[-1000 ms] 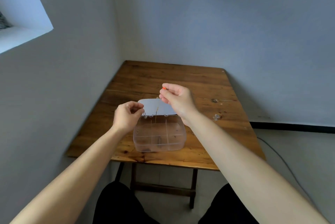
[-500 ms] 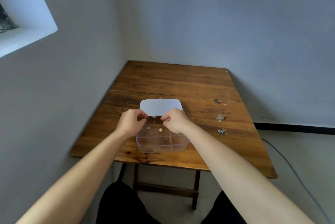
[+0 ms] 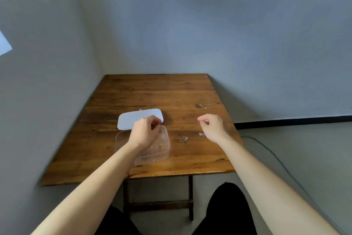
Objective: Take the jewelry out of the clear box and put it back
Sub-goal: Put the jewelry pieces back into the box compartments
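Jewelry is split between two places: some small pieces lie on the wooden table (image 3: 152, 92), others may remain in the clear box (image 3: 162, 151), though its compartments are too blurred to read. The right hand (image 3: 213, 127) has its fingertips pinched together on what looks like a tiny piece at its 9 o'clock edge, held above the table. The left hand (image 3: 145, 132) is curled over the box, thumb meeting fingers; whether anything is between them I cannot tell. Just beside the right wrist, at its 8 o'clock, sits a small cluster (image 3: 202, 135); a chain-like heap (image 3: 183, 139) lies between the box and that hand, and another bit (image 3: 199, 105) rests at 12 o'clock from the hand. The lid (image 3: 133, 117) lies open behind the box.

I judge the taking-out stage partly done; the putting back has not begun.

Half a second ago both hands met over the box; the right has since swung out to 3 o'clock, and the heap beside the box is new.
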### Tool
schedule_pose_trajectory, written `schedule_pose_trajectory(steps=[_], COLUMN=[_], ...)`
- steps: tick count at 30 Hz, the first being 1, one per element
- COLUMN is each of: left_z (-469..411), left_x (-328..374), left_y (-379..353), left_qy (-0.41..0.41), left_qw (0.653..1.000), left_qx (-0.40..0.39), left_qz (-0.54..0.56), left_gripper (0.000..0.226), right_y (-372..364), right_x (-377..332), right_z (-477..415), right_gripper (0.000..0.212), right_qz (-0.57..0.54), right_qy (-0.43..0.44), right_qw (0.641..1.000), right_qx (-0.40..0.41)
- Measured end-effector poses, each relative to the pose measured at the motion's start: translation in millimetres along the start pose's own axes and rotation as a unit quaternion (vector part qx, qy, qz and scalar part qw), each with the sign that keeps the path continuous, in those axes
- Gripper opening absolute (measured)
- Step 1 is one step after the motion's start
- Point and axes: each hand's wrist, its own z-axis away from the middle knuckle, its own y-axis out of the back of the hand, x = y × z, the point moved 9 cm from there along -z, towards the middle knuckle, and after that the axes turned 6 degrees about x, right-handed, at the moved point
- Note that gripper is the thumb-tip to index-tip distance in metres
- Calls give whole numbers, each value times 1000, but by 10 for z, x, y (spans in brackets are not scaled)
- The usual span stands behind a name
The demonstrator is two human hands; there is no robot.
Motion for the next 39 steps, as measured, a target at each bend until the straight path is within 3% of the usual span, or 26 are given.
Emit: schedule_pose_trajectory(steps=[5, 11, 15, 21, 32, 35, 39], left_z=[76, 326, 521, 647, 654, 596, 542], left_x=[473, 591, 366, 411, 520, 533, 457], left_y=[-583, -1271, -1570, -1645, -1571, -1424, -1136], left_qy=[-68, -63, -29, -93, -159, -131, -7], left_qw=[996, 992, 972, 956, 942, 969, 1000], left_qx=[-49, -104, -152, -135, -134, -91, -23], left_qz=[8, -44, -177, -244, -265, -190, 13], left_gripper=[25, 45, 65, 60, 57, 42, 25], right_y=[162, -144, -368, -415, -261, -148, -85], right_x=[651, 904, 880, 843, 880, 993, 1057], right_z=[80, 118, 166, 226, 235, 201, 204], right_gripper=[29, 36, 51, 43, 20, 22, 33], right_qz=[9, 26, 143, 201, 59, -60, -181], right_qy=[-37, -28, 35, 126, 80, -13, -105], right_qw=[999, 999, 988, 972, 994, 998, 978], right_qx=[15, -29, -41, 4, 53, 29, 5])
